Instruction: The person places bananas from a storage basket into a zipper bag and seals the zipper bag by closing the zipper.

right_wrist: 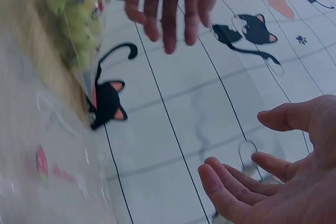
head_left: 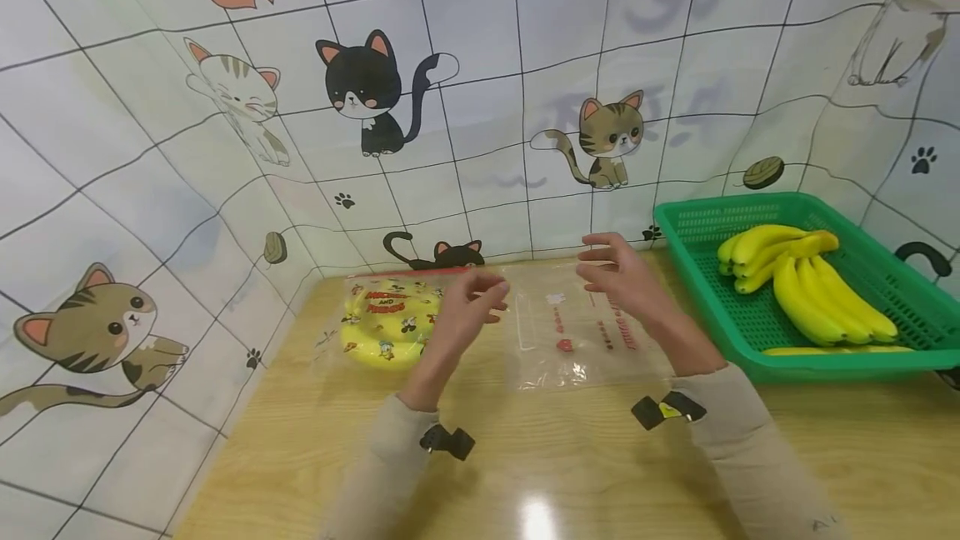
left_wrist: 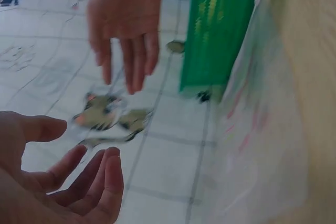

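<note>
Hovering empty near the flat bag (head_left: 543,348), left hand (head_left: 467,308) and right hand (head_left: 619,275) have fingers loosely parted: apparently bag preparation; next likely requires pinching its mouth.

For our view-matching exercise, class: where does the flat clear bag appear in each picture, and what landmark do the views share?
Head: flat clear bag, just right of centre.
Left wrist: right-hand side.
Right wrist: lower left.
Shared landmark: the cat-print wall.
</note>
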`<state>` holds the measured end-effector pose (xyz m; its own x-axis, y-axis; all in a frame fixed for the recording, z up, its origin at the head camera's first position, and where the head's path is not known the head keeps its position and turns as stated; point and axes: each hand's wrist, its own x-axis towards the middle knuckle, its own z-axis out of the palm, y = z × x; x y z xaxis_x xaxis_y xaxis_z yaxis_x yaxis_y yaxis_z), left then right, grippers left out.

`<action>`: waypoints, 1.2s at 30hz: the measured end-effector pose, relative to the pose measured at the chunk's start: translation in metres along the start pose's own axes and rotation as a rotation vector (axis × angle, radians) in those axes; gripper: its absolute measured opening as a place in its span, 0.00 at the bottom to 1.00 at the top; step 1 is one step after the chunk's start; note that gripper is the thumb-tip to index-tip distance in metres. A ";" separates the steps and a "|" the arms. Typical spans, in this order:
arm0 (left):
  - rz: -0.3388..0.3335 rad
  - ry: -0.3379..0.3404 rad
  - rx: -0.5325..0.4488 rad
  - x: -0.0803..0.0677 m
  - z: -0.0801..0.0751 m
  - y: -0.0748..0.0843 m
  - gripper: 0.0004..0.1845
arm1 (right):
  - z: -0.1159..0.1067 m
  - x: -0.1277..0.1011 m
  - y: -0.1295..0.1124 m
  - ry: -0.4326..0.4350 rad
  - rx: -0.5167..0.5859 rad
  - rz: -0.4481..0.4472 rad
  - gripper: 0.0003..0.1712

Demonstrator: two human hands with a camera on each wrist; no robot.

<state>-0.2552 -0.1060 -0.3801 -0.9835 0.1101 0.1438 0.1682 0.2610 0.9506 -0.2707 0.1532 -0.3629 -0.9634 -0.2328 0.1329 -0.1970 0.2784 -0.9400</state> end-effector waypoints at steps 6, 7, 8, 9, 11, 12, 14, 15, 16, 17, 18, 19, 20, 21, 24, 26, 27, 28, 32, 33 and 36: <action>-0.157 -0.180 -0.102 0.021 0.070 -0.008 0.15 | -0.048 -0.014 0.011 0.034 -0.094 0.027 0.37; -0.177 -0.209 -0.120 0.025 0.083 -0.008 0.14 | -0.056 -0.016 0.013 0.035 -0.102 0.036 0.38; -0.191 -0.234 -0.133 0.029 0.095 -0.009 0.13 | -0.064 -0.017 0.015 0.037 -0.106 0.038 0.38; -0.206 -0.255 -0.144 0.033 0.107 -0.008 0.13 | -0.072 -0.018 0.017 0.039 -0.113 0.047 0.39; -0.231 -0.277 -0.167 0.041 0.131 -0.007 0.10 | -0.086 -0.020 0.021 0.047 -0.126 0.061 0.40; -0.239 -0.273 -0.180 0.045 0.143 -0.007 0.09 | -0.092 -0.021 0.023 0.051 -0.130 0.062 0.41; -0.247 -0.257 -0.191 0.052 0.165 -0.007 0.07 | -0.101 -0.022 0.026 0.052 -0.133 0.074 0.41; -0.251 -0.245 -0.193 0.055 0.175 -0.006 0.06 | -0.105 -0.023 0.027 0.052 -0.141 0.081 0.41; -0.254 -0.233 -0.191 0.058 0.185 -0.006 0.05 | -0.108 -0.024 0.027 0.052 -0.147 0.090 0.41; -0.257 -0.220 -0.189 0.061 0.194 -0.006 0.06 | -0.111 -0.025 0.028 0.053 -0.147 0.098 0.41; -0.257 -0.209 -0.179 0.064 0.203 -0.006 0.06 | -0.114 -0.026 0.028 0.055 -0.147 0.107 0.41; -0.259 -0.202 -0.158 0.066 0.211 -0.007 0.06 | -0.117 -0.027 0.029 0.057 -0.149 0.115 0.42; -0.263 -0.191 -0.131 0.069 0.219 -0.007 0.06 | -0.119 -0.028 0.029 0.058 -0.145 0.121 0.42; -0.272 -0.181 -0.099 0.071 0.226 -0.008 0.07 | -0.122 -0.029 0.030 0.060 -0.142 0.125 0.42; -0.275 -0.159 0.095 0.075 0.243 -0.012 0.12 | -0.126 -0.032 0.031 0.057 -0.116 0.136 0.42; -0.279 -0.161 0.271 0.077 0.253 -0.015 0.18 | -0.126 -0.032 0.031 0.053 -0.103 0.140 0.43; -0.284 -0.164 0.359 0.079 0.257 -0.016 0.20 | -0.126 -0.032 0.031 0.052 -0.101 0.141 0.43; -0.281 -0.170 0.447 0.079 0.261 -0.018 0.23 | -0.126 -0.032 0.031 0.050 -0.097 0.140 0.43; -0.270 -0.172 0.710 0.082 0.272 -0.021 0.27 | -0.126 -0.031 0.030 0.048 -0.097 0.127 0.42; -0.265 -0.163 0.747 0.082 0.274 -0.022 0.26 | -0.126 -0.031 0.030 0.045 -0.097 0.122 0.42; -0.239 -0.145 0.798 0.084 0.276 -0.024 0.22 | -0.126 -0.031 0.028 0.042 -0.094 0.118 0.41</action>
<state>-0.3232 0.1613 -0.4665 -0.9894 0.0740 -0.1247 0.0078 0.8859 0.4637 -0.2688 0.2854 -0.3541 -0.9873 -0.1546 0.0377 -0.0958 0.3885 -0.9164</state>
